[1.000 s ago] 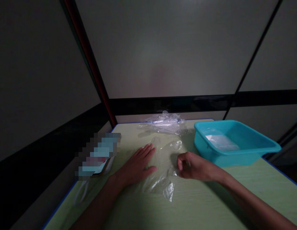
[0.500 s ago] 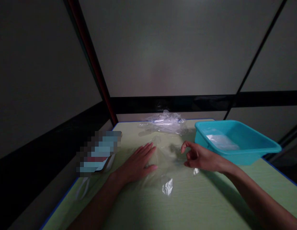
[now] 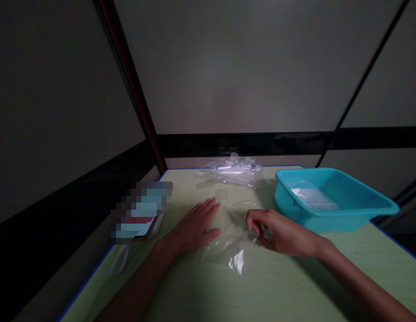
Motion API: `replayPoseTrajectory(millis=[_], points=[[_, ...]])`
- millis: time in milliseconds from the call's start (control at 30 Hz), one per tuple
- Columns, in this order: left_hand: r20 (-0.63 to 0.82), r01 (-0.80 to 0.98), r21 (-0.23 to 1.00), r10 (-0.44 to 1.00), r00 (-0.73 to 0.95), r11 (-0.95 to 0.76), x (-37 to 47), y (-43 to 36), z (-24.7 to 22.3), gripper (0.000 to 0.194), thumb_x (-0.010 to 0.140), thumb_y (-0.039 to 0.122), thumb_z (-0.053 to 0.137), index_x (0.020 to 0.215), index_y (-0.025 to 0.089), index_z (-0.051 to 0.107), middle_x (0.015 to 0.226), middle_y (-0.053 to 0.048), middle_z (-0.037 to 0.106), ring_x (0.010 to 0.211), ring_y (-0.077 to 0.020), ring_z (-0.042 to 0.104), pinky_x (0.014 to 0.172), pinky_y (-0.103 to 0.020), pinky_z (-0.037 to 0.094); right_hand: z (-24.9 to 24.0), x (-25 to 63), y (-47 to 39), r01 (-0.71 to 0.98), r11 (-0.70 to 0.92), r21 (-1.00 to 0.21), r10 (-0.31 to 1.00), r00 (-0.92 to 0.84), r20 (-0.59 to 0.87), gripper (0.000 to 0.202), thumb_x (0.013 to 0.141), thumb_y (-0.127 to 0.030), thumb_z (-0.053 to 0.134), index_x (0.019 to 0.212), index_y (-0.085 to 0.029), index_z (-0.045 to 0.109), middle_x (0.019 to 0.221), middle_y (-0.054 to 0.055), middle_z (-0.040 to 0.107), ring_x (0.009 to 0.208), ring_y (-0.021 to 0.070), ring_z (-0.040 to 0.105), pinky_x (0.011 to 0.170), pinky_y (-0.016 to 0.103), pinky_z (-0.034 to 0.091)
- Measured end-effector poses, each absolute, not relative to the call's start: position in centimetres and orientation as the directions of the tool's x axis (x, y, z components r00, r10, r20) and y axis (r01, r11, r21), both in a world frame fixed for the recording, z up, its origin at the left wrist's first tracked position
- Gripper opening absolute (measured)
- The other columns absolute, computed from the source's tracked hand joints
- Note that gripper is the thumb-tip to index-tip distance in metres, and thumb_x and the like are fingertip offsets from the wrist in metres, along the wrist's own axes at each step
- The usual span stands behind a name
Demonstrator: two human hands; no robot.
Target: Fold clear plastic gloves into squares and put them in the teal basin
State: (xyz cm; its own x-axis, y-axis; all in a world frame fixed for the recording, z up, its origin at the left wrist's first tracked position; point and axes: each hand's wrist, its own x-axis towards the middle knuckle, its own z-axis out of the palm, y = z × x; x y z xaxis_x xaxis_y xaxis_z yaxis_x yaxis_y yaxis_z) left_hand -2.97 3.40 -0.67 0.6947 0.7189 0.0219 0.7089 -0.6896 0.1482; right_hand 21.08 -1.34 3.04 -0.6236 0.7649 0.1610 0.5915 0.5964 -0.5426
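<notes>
A thin clear plastic sheet [image 3: 224,243], wrinkled and shiny at its near edge, lies on the pale green table [image 3: 201,295]. It could be a bag or a glove; I cannot tell which. My left hand [image 3: 197,226] rests flat over its left part, fingers stretched out. At the right side of the sheet, my right hand [image 3: 278,230] is closed, with the plastic bunched at its thumb and curled fingers.
On the right stands a turquoise basin [image 3: 349,219] with folded clear plastic [image 3: 313,199] inside. Crumpled clear plastic [image 3: 235,172] lies at the table's far edge. A phone-like device with a blurred screen [image 3: 144,210] and a white strap [image 3: 120,259] is at the left.
My right hand has come down and slightly left onto the plastic, its fingers closing. The sheet's right side has bunched up. My left hand stays flat in place.
</notes>
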Motion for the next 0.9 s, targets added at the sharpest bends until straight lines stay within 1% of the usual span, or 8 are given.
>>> replayPoseTrajectory(millis=[167, 233, 300, 367, 500, 667, 800, 900], points=[[0.053, 0.696, 0.146, 0.708, 0.704, -0.703, -3.1, 3.7, -1.1, 0.063, 0.082, 0.048, 0.036, 0.132, 0.015, 0.017, 0.14, -0.01, 0.013, 0.128, -0.0181, 0.009, 0.102, -0.034, 0.013, 4.1, 20.7, -2.0, 0.601, 0.7, -0.386, 0.705, -0.667, 0.241, 0.03, 0.06, 0.001, 0.043, 0.084, -0.017, 0.047, 0.083, 0.003, 0.051, 0.083, 0.0161, 0.046, 0.072, 0.029, 0.034], [0.07, 0.69, 0.145, 0.703, 0.708, -0.71, -3.2, 3.9, -1.4, 0.064, 0.081, 0.05, 0.035, 0.132, 0.014, 0.018, 0.139, -0.011, 0.014, 0.128, -0.0188, 0.009, 0.102, -0.034, 0.013, 4.0, 19.4, -2.8, 0.579, 0.747, -0.328, 0.658, -0.716, 0.233, 0.022, 0.067, -0.011, 0.049, 0.088, -0.017, 0.048, 0.085, 0.003, 0.051, 0.084, 0.0176, 0.045, 0.077, 0.032, 0.032], [0.085, 0.683, 0.145, 0.697, 0.712, -0.716, -3.2, 4.0, -1.6, 0.065, 0.081, 0.051, 0.035, 0.131, 0.013, 0.021, 0.139, -0.011, 0.015, 0.128, -0.0193, 0.01, 0.102, -0.034, 0.013, 3.3, 17.9, -3.7, 0.565, 0.788, -0.244, 0.613, -0.755, 0.232, 0.027, 0.068, -0.029, 0.055, 0.091, -0.016, 0.048, 0.088, 0.005, 0.052, 0.083, 0.0196, 0.045, 0.078, 0.035, 0.031], [0.096, 0.678, 0.145, 0.692, 0.715, -0.721, -3.2, 4.2, -1.8, 0.064, 0.081, 0.051, 0.034, 0.131, 0.013, 0.022, 0.139, -0.011, 0.016, 0.127, -0.0196, 0.01, 0.102, -0.034, 0.013, 2.4, 16.5, -4.3, 0.554, 0.822, -0.13, 0.569, -0.792, 0.221, 0.027, 0.074, -0.038, 0.05, 0.09, -0.016, 0.05, 0.086, 0.006, 0.052, 0.083, 0.0207, 0.044, 0.076, 0.036, 0.03], [0.105, 0.679, 0.142, 0.693, 0.714, -0.721, -3.3, 4.4, -2.2, 0.063, 0.081, 0.052, 0.033, 0.131, 0.014, 0.022, 0.139, -0.011, 0.016, 0.128, -0.0197, 0.01, 0.102, -0.034, 0.013, 1.1, 15.2, -4.5, 0.572, 0.82, -0.01, 0.555, -0.791, 0.257, 0.018, 0.082, -0.02, 0.039, 0.097, -0.016, 0.049, 0.089, 0.006, 0.052, 0.084, 0.0187, 0.042, 0.073, 0.033, 0.029], [0.102, 0.68, 0.133, 0.692, 0.714, -0.721, -3.3, 4.3, -2.1, 0.063, 0.081, 0.053, 0.031, 0.131, 0.015, 0.021, 0.139, -0.01, 0.016, 0.128, -0.0188, 0.009, 0.102, -0.034, 0.013, 1.7, 16.4, -3.6, 0.573, 0.813, 0.098, 0.515, -0.789, 0.336, 0.015, 0.078, -0.011, 0.04, 0.087, -0.016, 0.051, 0.08, 0.005, 0.053, 0.079, 0.0185, 0.042, 0.076, 0.034, 0.028], [0.076, 0.696, 0.13, 0.707, 0.703, -0.706, -3.0, 3.9, -1.4, 0.065, 0.081, 0.053, 0.033, 0.131, 0.014, 0.021, 0.139, -0.011, 0.015, 0.128, -0.0186, 0.009, 0.102, -0.033, 0.013, 3.2, 18.6, -2.9, 0.601, 0.793, 0.1, 0.525, -0.757, 0.388, 0.017, 0.072, -0.007, 0.038, 0.078, -0.016, 0.051, 0.067, 0.004, 0.051, 0.068, 0.0173, 0.042, 0.07, 0.033, 0.031], [0.069, 0.701, 0.129, 0.711, 0.7, -0.702, -2.9, 3.7, -1.1, 0.064, 0.081, 0.052, 0.033, 0.131, 0.014, 0.021, 0.139, -0.011, 0.015, 0.128, -0.0185, 0.009, 0.102, -0.033, 0.013, 3.9, 20.1, -2.6, 0.629, 0.775, 0.057, 0.519, -0.685, 0.511, 0.019, 0.069, -0.007, 0.036, 0.075, -0.015, 0.051, 0.062, 0.004, 0.049, 0.063, 0.0171, 0.042, 0.063, 0.032, 0.033]])
